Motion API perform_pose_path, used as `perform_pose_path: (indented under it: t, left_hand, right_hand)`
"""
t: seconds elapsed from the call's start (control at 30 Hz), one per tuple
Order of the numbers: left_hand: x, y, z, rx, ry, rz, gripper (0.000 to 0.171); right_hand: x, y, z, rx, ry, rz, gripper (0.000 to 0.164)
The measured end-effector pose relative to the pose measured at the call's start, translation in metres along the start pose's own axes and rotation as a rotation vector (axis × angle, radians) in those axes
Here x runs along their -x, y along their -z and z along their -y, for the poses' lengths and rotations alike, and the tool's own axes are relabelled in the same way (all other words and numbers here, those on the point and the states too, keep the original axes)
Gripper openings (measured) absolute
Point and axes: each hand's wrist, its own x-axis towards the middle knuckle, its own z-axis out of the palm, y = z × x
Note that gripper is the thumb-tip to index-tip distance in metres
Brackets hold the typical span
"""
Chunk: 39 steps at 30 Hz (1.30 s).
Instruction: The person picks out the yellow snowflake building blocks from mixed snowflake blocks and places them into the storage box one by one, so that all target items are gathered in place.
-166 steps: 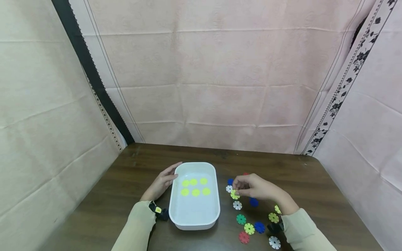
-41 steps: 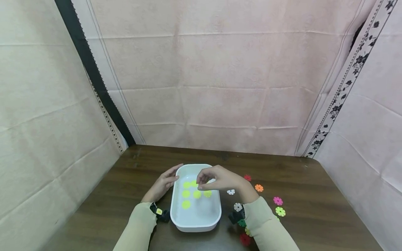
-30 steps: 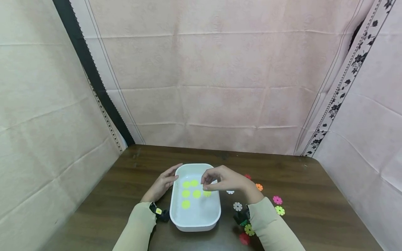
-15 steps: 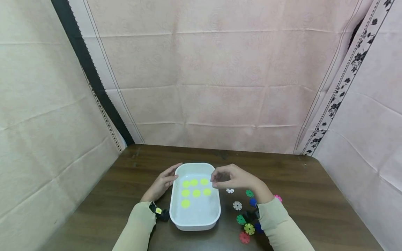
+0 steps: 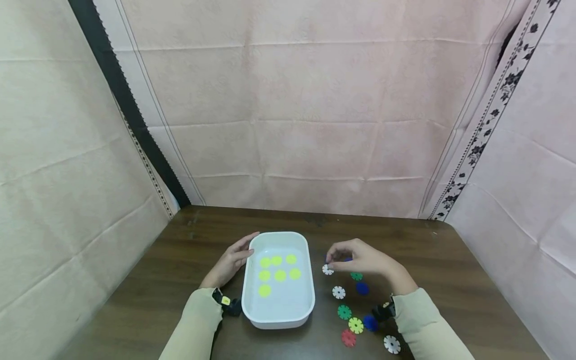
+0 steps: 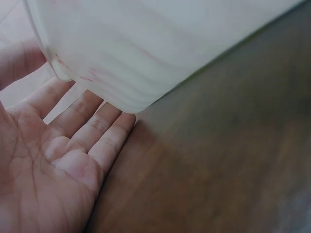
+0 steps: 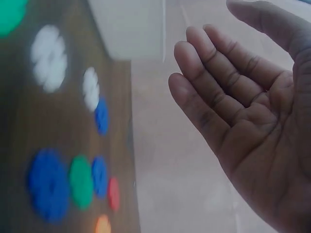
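A white plastic tray (image 5: 280, 311) stands on the table, with several yellow-green notched discs (image 5: 280, 276) lying flat in its far half. My left hand (image 5: 230, 261) holds its far left side, thumb at the rim and fingers against the outer wall; in the left wrist view the fingertips vanish behind the tray (image 6: 146, 48). To the tray's right, my right hand (image 5: 364, 261) hovers near a white notched disc (image 5: 328, 270), fingers loosely bent. The right wrist view shows this hand (image 7: 252, 111) with palm bare, fingers apart from the thumb and nothing between them.
Loose discs lie right of the tray: white (image 5: 339, 292), green (image 5: 344, 312), yellow-green (image 5: 356, 325), red (image 5: 348, 338), blue (image 5: 371, 323) and another white disc (image 5: 392, 344). Cloth walls (image 5: 310, 150) rise behind and beside the brown table (image 5: 157, 300).
Compared with the oldest frame, another yellow-green disc lies at the tray's left. Since then my right hand has moved rightward from over the tray to the loose discs. My left hand stays put.
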Motion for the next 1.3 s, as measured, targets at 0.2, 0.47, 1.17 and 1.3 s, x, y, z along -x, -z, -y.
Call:
perform_pose_path:
  t: [0.2,0.47,1.17,1.3]
  left_hand:
    - [0.0,0.0,-0.001,-0.002,0.006,0.0,0.054]
    - [0.0,0.001,-0.003,-0.011,0.01,-0.002,0.053]
    - [0.001,-0.001,-0.002,0.004,0.02,0.004,0.052]
    - [0.001,0.001,-0.004,0.01,0.018,0.011,0.053]
  right_hand:
    - [0.027,0.011,-0.019,0.034,-0.053,-0.016,0.017]
    - [0.055,0.025,-0.035,0.06,-0.109,-0.046,0.021]
    - [0.156,0.037,-0.066,-0.084,-0.252,-0.048,0.004]
    - [0.169,0.037,-0.074,-0.031,-0.274,-0.064,0.01]
